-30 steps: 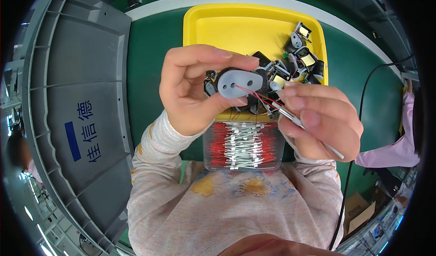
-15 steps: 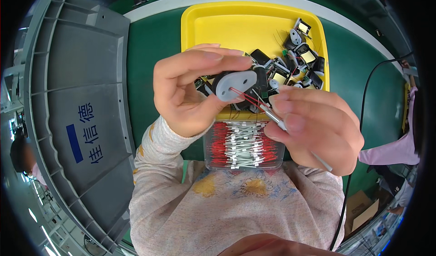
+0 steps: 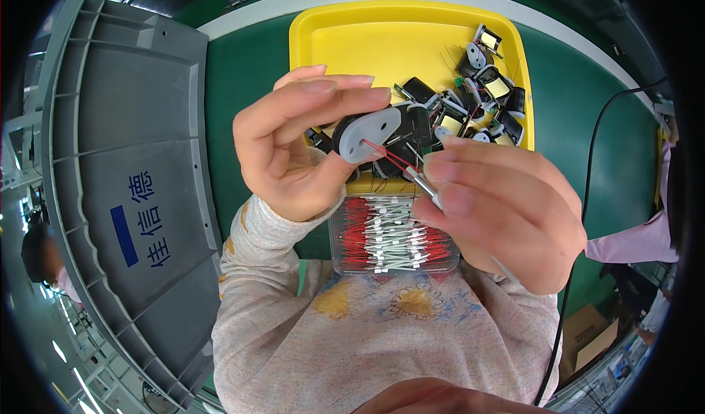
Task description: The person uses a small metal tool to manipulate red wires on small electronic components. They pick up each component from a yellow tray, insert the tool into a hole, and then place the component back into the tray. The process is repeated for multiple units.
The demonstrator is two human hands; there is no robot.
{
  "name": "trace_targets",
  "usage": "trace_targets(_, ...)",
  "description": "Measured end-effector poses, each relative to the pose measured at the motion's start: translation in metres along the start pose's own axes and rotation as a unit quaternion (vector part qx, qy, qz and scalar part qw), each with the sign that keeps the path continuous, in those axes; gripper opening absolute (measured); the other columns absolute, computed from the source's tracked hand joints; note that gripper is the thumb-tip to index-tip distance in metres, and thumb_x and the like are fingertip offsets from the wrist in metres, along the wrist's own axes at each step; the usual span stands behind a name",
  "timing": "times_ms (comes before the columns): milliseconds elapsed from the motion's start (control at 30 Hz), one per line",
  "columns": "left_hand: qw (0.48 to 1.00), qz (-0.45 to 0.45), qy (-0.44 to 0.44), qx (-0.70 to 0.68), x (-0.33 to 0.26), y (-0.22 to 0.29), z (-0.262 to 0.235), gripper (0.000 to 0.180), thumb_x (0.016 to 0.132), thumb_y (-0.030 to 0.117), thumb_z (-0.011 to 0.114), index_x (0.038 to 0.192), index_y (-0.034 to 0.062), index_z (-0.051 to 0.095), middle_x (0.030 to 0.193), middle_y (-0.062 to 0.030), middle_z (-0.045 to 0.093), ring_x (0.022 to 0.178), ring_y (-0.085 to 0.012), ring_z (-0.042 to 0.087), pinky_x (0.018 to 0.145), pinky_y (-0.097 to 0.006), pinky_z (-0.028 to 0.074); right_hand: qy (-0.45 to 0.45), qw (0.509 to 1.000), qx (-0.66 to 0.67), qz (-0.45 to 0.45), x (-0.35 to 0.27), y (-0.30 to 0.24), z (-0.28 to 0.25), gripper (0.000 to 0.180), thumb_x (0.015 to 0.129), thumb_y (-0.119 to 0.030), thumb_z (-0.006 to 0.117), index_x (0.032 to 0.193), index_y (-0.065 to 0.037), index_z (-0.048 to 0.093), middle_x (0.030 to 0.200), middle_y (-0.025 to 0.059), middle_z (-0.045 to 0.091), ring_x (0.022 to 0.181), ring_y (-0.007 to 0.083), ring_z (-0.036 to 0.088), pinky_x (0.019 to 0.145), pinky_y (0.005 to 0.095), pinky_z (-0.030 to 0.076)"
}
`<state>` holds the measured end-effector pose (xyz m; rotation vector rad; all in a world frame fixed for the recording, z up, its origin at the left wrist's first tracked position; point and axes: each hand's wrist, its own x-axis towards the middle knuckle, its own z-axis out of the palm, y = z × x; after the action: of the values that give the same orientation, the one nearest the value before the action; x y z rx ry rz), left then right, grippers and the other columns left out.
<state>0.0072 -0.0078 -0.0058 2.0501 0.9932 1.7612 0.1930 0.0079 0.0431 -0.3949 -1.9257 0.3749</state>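
My left hand [image 3: 283,146] is closed on a small device [image 3: 371,135] with a light grey oval face and a black body, pinched between thumb and fingers. Two thin red wires [image 3: 389,155] come out of a hole in that face and run to my right hand [image 3: 507,208]. The right fingers are closed on a slim silver tool [image 3: 426,184], which shows at the fingertips and again below the palm; its full shape is hidden. A small white piece at the wire ends touches the tool's tip. Below the hands stands a clear box [image 3: 396,270] of white pieces with red leads [image 3: 396,230].
A yellow tray [image 3: 367,28] holds several black and grey devices [image 3: 492,84] with loose wires, mostly at its right. A grey crate [image 3: 139,135] stands at left. A black cable [image 3: 587,164] hangs on the right. Another person's pink sleeve [image 3: 631,234] shows at far right.
Both hands have shifted slightly left, with the device and the silver tool. The red wires still span the gap between them.
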Motion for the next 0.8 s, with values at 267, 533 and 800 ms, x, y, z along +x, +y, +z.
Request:
trace_targets(267,1.0,-0.006,0.003,0.0,0.0005,0.0018,-0.0001,0.058,0.068,0.0,0.073,0.114,-0.0013,0.037,0.092,-0.0191,0.067,0.089,-0.0244,0.065,0.09,-0.034,0.04,-0.005,1.0,-0.013,-0.014,-0.0013,-0.0018,0.0025,0.038,0.06,0.001,0.078,0.09,0.003,0.056,0.084,0.0152,0.062,0.076,0.0271,0.065,0.067,0.0358,0.059)
trace_targets(533,0.999,0.01,0.013,-0.027,0.0008,0.0019,0.0013,0.062,0.068,0.0,0.075,0.115,-0.0028,0.036,0.093,-0.0215,0.066,0.084,-0.0229,0.065,0.078,-0.029,0.047,-0.003,1.0,-0.019,-0.019,-0.0016,-0.0036,0.0015,0.038,0.061,-0.001,0.078,0.092,0.004,0.056,0.085,0.015,0.062,0.076,0.0272,0.065,0.068,0.0369,0.059)
trace_targets(800,1.0,0.011,0.014,-0.022,0.0022,0.0037,0.0016,0.062,0.069,0.0,0.075,0.116,-0.0026,0.036,0.093,-0.0215,0.066,0.086,-0.0244,0.065,0.081,-0.032,0.045,-0.005,0.999,-0.021,-0.027,-0.0015,-0.0035,-0.001,0.038,0.061,-0.001,0.078,0.092,0.003,0.056,0.085,0.0148,0.061,0.076,0.0271,0.065,0.069,0.0374,0.059)
